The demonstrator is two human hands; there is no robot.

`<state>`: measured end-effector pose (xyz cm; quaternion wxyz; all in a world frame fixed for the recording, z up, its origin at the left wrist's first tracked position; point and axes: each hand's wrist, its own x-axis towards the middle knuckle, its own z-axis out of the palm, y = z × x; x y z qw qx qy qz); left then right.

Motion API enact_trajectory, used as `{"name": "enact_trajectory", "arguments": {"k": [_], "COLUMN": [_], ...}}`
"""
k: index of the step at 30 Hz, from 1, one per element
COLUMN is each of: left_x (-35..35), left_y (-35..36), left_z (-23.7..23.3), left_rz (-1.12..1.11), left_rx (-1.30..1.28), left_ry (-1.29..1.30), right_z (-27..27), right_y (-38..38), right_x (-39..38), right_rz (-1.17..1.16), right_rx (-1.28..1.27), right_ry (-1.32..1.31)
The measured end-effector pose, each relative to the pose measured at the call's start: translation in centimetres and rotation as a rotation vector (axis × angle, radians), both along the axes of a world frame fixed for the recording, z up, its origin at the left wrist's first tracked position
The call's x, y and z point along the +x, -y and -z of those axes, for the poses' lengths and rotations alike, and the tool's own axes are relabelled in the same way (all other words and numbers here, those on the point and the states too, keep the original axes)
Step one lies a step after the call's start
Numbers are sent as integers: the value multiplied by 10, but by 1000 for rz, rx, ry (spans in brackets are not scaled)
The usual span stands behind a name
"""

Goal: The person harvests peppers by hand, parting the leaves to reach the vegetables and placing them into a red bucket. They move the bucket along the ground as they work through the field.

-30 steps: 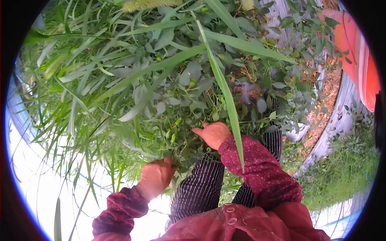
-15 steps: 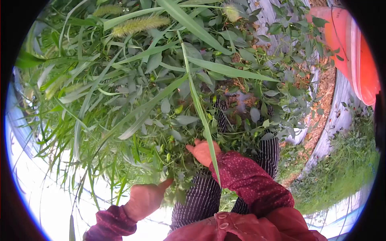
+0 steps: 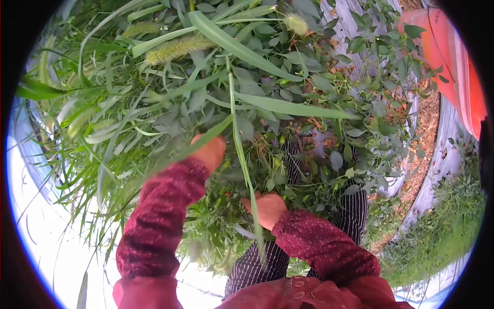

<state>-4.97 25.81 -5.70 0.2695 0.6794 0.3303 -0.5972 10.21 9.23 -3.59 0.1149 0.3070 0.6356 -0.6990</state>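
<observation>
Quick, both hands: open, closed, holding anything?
Left hand: blurred among grass blades, cannot be told.
Right hand: buried in chilli plant foliage, cannot be told.

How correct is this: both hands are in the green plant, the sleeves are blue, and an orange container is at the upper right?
Not fully: the sleeves are dark red, not blue, as the head view shows. The left hand and the right hand are in the green plant, and the orange container is at the upper right.

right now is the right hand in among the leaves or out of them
In: the right hand sits among the leaves, a grass blade crossing it.
</observation>
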Motion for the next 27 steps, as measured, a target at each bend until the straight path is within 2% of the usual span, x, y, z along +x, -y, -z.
{"name": "enact_trajectory", "arguments": {"k": [2, 3, 7, 8, 10, 12, 15, 18, 22, 23, 24, 26, 27], "left_x": [-7, -4, 8, 9, 11, 15, 20, 30, 33, 27, 22, 16, 10], "left_y": [14, 23, 61, 69, 82, 100, 113, 125, 111, 104, 93, 69, 60], "left_z": [-32, -49, -97, -103, -117, -127, -133, -144, -151, -152, -152, -147, -141], "left_rz": [152, 147, 111, 129, 116, 94, 61, 2, 38, -71, -72, -344, -538], "left_rx": [-6, -10, 176, 232, 236, 213, 279, 207, 103, 122, 128, 218, 217], "left_ry": [63, 49, 146, 197, 182, 164, 308, 254, 304, 381, 385, 628, 579], "right_z": [-1, -2, -4, -4, -5, -1, -3, -6, 0, 3, 5, 6, 1], "right_y": [-3, -4, -37, -41, -47, -40, -39, -45, -26, -22, -22, -21, -17], "right_x": [0, 1, 7, 7, 4, -3, -7, -8, -17, -20, -23, -30, -30], "right_rz": [46, 33, 105, 104, 313, 319, 410, 365, 313, 313, 310, 174, 300], "right_rx": [-20, 134, 164, 172, 168, 207, 89, 77, 143, 155, 161, 130, 233], "right_ry": [21, -10, 35, 37, 79, 41, -50, -157, -265, -257, -255, -191, -191]}}
